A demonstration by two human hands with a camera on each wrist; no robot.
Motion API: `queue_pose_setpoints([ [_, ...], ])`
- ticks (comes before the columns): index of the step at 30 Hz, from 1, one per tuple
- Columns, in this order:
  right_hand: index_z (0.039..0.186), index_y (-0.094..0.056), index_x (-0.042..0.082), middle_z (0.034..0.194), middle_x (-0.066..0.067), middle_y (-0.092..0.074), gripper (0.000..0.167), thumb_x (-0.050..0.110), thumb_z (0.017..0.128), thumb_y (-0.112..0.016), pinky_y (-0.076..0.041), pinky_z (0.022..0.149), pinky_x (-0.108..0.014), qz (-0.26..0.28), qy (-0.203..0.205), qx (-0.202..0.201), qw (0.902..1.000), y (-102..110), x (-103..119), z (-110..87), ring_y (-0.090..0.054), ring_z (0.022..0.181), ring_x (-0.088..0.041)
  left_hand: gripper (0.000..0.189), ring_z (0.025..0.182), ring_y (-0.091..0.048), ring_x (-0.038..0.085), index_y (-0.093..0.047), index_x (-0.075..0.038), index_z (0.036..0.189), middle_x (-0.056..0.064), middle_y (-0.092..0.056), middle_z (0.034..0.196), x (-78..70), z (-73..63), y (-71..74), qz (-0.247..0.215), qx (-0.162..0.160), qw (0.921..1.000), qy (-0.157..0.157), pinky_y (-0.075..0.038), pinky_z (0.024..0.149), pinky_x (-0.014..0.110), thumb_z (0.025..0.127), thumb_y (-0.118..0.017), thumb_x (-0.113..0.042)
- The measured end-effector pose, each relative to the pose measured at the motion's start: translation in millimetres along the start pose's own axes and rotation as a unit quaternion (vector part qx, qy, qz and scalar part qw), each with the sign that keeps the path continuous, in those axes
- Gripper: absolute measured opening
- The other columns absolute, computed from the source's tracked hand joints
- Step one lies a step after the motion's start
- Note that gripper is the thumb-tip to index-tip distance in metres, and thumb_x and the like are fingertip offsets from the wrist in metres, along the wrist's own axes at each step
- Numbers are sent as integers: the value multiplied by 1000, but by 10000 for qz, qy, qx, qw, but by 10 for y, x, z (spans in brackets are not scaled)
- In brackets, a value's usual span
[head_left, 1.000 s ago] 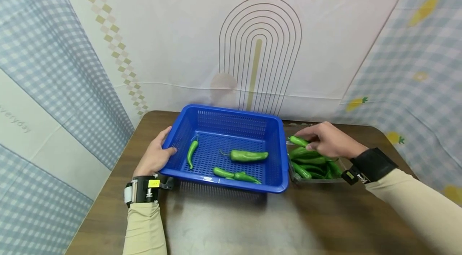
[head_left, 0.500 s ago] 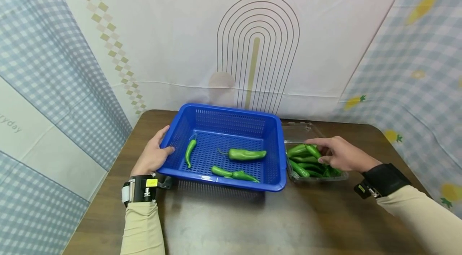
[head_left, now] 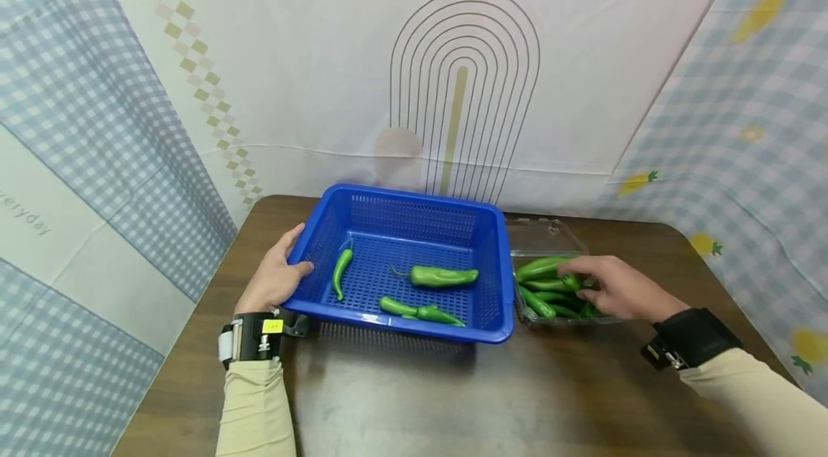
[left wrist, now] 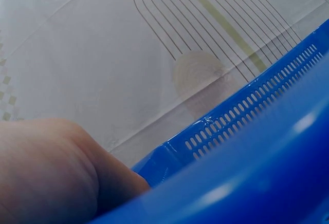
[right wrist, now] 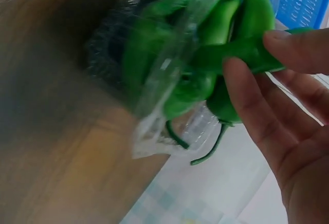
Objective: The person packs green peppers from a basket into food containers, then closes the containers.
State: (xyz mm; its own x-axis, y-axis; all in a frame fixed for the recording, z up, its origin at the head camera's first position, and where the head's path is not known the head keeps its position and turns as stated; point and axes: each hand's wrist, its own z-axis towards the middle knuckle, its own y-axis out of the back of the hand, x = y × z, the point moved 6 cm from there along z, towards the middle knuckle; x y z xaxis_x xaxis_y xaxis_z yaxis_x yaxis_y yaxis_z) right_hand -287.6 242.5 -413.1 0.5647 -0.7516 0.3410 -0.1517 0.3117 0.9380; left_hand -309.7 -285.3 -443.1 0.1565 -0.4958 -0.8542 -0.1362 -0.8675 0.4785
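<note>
My left hand (head_left: 272, 279) grips the left rim of a blue plastic basket (head_left: 401, 322), thumb over the inner side; the left wrist view shows its thumb side by the basket wall (left wrist: 216, 131). A curved thin green pepper (head_left: 343, 274), a larger green pepper (head_left: 443, 277) and small green peppers (head_left: 440, 315) lie on the slotted bottom. Over a clear plastic container (head_left: 556, 322) of green peppers, my right hand (head_left: 614, 288) pinches a green pepper (right wrist: 247, 53) between thumb and fingers. Other peppers (right wrist: 254, 11) lie close beneath it.
The container's clear lid (head_left: 546, 234) stands folded back behind it, right beside the basket. A brown wooden table (head_left: 414, 399) carries both. Printed cloth (head_left: 310, 69) hangs behind the table and along both sides.
My right hand has moved right and nearer over the container, and the pepper in its fingers has shifted the same way. The left hand stays on the basket rim.
</note>
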Motion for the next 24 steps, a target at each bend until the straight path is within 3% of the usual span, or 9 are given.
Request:
queue_pose_setpoints([
  [4, 119, -75, 12, 120, -5, -73, 44, -13, 83, -74, -54, 73, -28, -56, 250, -207, 9995, -29, 9, -97, -70, 103, -23, 80, 143, -43, 46, -8, -21, 170, 27, -26, 169, -9, 1, 6, 25, -6, 10000, -38, -39, 113, 64, 104, -51, -8],
  [8, 120, -76, 11, 121, -7, -71, 40, -6, 85, -77, -56, 74, -29, 105, 194, -280, 9994, -66, 3, -172, -69, 103, -25, 80, 142, -44, 46, -8, -22, 170, 28, -27, 169, 0, -1, 3, 30, -8, 10000, 2, -41, 112, 63, 104, -51, -8],
  [12, 114, -76, 11, 106, 0, -72, 30, 1, 86, -79, -51, 67, -26, 231, 108, -583, 9980, -101, -17, -201, -66, 87, -11, 80, 143, -44, 46, -7, -23, 170, 27, -27, 169, 5, -4, 8, 5, -7, 10000, 16, -41, 112, 64, 104, -51, -9],
  [17, 100, -74, 14, 81, 11, -59, 14, 20, 90, -81, -39, 62, -24, 166, -530, -492, 9972, -220, -76, -167, -46, 69, 2, 80, 142, -44, 46, -7, -23, 170, 27, -27, 169, 4, -13, 15, -15, 0, 10000, 20, -42, 111, 64, 105, -51, -9],
  [21, 86, -63, 19, 71, 9, -50, 22, 31, 89, -82, -33, 60, -25, -109, -1050, -335, 9938, -275, -110, -133, -39, 62, -2, 80, 140, -46, 46, -7, -23, 170, 27, -29, 168, -1, -15, 3, -24, -8, 10000, 40, -44, 109, 63, 105, -51, -9],
  [24, 82, -59, 20, 69, 8, -48, 26, 30, 88, -83, -30, 60, -26, -224, -1195, -240, 9923, -287, -120, -123, -38, 60, -4, 79, 139, -47, 46, -8, -23, 170, 28, -31, 168, -4, -10, -4, -29, -22, 10000, 32, -44, 109, 62, 104, -51, -9],
])
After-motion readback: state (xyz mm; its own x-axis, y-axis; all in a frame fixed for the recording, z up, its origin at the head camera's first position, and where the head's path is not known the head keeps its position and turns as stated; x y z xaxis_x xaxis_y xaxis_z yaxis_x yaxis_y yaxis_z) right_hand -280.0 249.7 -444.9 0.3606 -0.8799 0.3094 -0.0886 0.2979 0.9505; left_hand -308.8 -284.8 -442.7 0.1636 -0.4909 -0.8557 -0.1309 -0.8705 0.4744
